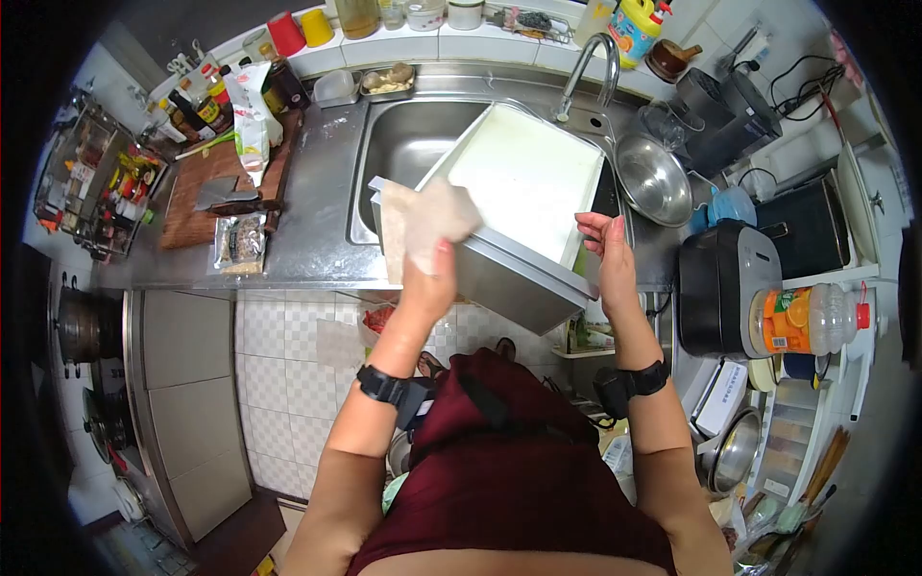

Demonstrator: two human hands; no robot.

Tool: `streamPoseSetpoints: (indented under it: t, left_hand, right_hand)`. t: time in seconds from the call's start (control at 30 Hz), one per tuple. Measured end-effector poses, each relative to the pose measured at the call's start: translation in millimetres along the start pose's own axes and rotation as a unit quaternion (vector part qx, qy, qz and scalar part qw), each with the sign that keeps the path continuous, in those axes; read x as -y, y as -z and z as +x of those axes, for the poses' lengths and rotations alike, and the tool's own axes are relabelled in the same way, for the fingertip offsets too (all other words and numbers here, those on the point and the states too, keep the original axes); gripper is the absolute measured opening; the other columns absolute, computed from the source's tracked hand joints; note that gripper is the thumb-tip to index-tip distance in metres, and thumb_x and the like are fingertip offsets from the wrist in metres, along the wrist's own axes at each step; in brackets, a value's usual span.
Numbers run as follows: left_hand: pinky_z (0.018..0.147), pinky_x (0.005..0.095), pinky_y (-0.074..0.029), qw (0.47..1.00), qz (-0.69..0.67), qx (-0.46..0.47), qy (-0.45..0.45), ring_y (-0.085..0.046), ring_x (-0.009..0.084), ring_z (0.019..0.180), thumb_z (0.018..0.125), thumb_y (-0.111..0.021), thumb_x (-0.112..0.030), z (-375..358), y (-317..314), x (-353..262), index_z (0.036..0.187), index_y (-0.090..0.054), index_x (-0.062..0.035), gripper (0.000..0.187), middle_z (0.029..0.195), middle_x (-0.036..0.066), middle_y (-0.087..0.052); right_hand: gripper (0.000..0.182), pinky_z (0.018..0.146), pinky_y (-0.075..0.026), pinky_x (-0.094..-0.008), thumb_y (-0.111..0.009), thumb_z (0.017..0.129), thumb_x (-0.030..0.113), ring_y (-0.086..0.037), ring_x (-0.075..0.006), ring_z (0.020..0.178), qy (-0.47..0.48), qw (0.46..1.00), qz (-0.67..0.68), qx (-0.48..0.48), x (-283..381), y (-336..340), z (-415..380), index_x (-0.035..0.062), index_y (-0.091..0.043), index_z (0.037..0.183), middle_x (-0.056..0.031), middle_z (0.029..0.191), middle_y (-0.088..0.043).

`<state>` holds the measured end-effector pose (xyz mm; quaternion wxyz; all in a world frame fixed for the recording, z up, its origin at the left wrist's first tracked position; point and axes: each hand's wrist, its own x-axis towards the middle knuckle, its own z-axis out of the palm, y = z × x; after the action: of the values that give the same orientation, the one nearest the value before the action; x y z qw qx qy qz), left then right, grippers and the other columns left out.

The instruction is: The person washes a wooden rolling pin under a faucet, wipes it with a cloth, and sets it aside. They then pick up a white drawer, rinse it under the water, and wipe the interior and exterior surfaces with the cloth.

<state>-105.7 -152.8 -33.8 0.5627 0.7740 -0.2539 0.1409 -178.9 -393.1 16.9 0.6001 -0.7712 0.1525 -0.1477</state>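
A large drawer with a white inside and a grey metallic front lies tilted over the sink, its front panel jutting past the counter edge toward me. My left hand is closed on a beige cloth, smeared by motion, at the left end of the front panel. Close by the drawer's right front corner, my right hand has its fingers stretched out and slightly apart, fingertips right at the side rim.
The sink has a faucet behind it. To its right are a metal bowl and a black rice cooker. At left, a cleaver lies on a wooden cutting board beside a sealed packet.
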Motion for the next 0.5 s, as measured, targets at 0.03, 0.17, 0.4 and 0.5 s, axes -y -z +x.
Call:
streamPoseSetpoints:
  t: [0.03,0.17,0.4,0.5]
  left_hand:
    - [0.096,0.0369,-0.035,0.994,-0.053,-0.044,0.087,-0.051,0.027,0.107,0.097,-0.031,-0.028,0.7,11.2,0.6,0.115,-0.052,0.0038,0.042,0.113,0.016,-0.055]
    - [0.097,0.0374,-0.04,0.904,-0.294,-0.229,0.21,-0.05,0.0251,0.112,0.097,-0.03,-0.038,7.6,50.3,-17.4,0.126,-0.044,-0.002,0.048,0.123,0.014,-0.05]
    - [0.099,0.0405,-0.04,0.856,-0.37,-0.301,0.199,-0.048,0.0286,0.117,0.096,-0.027,-0.041,4.2,79.2,-45.1,0.131,-0.037,-0.0031,0.052,0.128,0.014,-0.046]
    - [0.099,0.0401,-0.04,0.908,-0.267,-0.264,0.187,-0.048,0.029,0.117,0.096,-0.026,-0.04,-18.7,71.8,-25.6,0.131,-0.035,0.0009,0.055,0.129,0.015,-0.045]
  right_hand:
    - [0.061,0.088,-0.039,-0.0308,-0.02,0.098,0.046,-0.054,-0.0194,0.101,0.012,1.0,-0.016,0.0,4.0,-3.9,-1.7,-0.0002,-0.058,0.108,-0.0117,0.109,-0.06]
    - [0.052,0.089,-0.04,-0.0344,-0.025,0.099,0.038,-0.055,-0.0253,0.1,0.059,0.996,-0.063,0.016,3.8,-19.0,-3.5,-0.001,-0.058,0.104,-0.0155,0.106,-0.06]
    - [0.044,0.09,-0.04,-0.0359,-0.03,0.099,0.034,-0.053,-0.0324,0.101,0.131,0.968,-0.21,0.051,6.7,-33.4,-2.8,0.0009,-0.059,0.103,-0.0174,0.105,-0.058]
    - [0.044,0.091,-0.039,-0.0369,-0.031,0.099,0.035,-0.053,-0.033,0.102,0.134,0.965,-0.22,0.046,2.1,-33.6,-0.4,0.0017,-0.059,0.103,-0.0173,0.105,-0.058]
